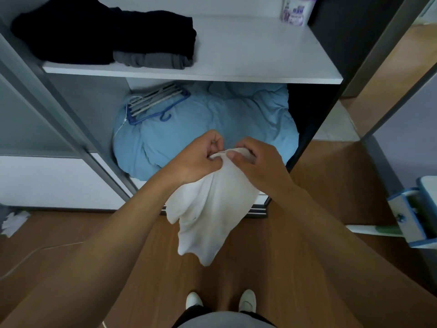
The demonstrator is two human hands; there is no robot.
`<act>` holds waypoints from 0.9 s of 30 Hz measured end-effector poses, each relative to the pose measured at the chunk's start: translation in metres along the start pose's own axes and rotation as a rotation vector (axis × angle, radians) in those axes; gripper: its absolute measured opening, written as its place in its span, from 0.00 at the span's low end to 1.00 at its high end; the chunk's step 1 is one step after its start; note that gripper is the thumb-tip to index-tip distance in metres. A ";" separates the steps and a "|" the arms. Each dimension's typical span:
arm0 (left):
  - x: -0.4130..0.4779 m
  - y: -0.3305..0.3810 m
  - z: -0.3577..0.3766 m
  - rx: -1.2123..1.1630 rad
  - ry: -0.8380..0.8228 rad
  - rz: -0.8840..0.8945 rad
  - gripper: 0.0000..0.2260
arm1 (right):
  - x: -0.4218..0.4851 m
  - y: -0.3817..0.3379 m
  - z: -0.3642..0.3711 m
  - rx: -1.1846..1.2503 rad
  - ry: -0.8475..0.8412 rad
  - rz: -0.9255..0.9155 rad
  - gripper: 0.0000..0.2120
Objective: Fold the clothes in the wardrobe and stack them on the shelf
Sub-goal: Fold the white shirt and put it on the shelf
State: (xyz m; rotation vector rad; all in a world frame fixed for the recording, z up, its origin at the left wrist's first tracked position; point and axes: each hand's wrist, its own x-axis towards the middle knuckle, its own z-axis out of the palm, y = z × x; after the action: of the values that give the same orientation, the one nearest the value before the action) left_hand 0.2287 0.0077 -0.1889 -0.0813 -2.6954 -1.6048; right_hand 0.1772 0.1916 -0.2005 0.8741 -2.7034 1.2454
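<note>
While the person stands on the brown wooden floor (319,209) facing it, the open wardrobe (71,119) fills the upper half of the view. Its white shelf (248,50) runs across near the top, bare along its middle and right part. Below the shelf, a light blue quilt (224,119) lies bunched in the lower compartment, bulging toward the front edge. On the left end of the shelf sits a pile of folded black clothes (94,31). A folded grey garment (151,59) lies at the front of the shelf, touching the pile.

A white garment (208,209) hangs in the air in front of the lower compartment, off the shelf. It drapes loosely toward the floor, its top edge gathered between the 2 hands. The left hand (201,159) pinches that edge with curled fingers and thumb. The right hand (257,162) grips the same edge right next to it, thumb on the cloth, so the 2 hands almost touch.

A bunch of hangers (156,102), blue and white, rests on the back left of the quilt. A white and purple tub (296,10) stands at the back right of the shelf. The person's 2 white shoes (194,300) show at the bottom edge, and crumpled white paper (14,223) lies on the floor at far left.
</note>
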 end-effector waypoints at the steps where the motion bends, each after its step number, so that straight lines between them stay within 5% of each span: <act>1: -0.002 -0.001 -0.002 0.016 0.012 0.007 0.12 | 0.001 -0.001 0.000 0.045 0.012 -0.018 0.14; 8: -0.021 -0.027 -0.014 0.354 -0.022 -0.039 0.07 | 0.014 -0.012 -0.006 0.228 -0.021 0.017 0.06; 22: -0.022 -0.093 0.016 0.148 -0.125 -0.375 0.10 | 0.039 -0.039 -0.037 0.253 -0.213 -0.055 0.05; 27: -0.020 -0.104 0.009 0.253 0.342 -0.531 0.06 | 0.036 -0.020 -0.048 0.188 -0.356 0.032 0.03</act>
State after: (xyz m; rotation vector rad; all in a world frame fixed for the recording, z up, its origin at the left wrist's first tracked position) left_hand 0.2438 -0.0347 -0.2853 0.8875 -2.7363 -1.1828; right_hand 0.1480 0.1986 -0.1446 1.1809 -2.9073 1.4993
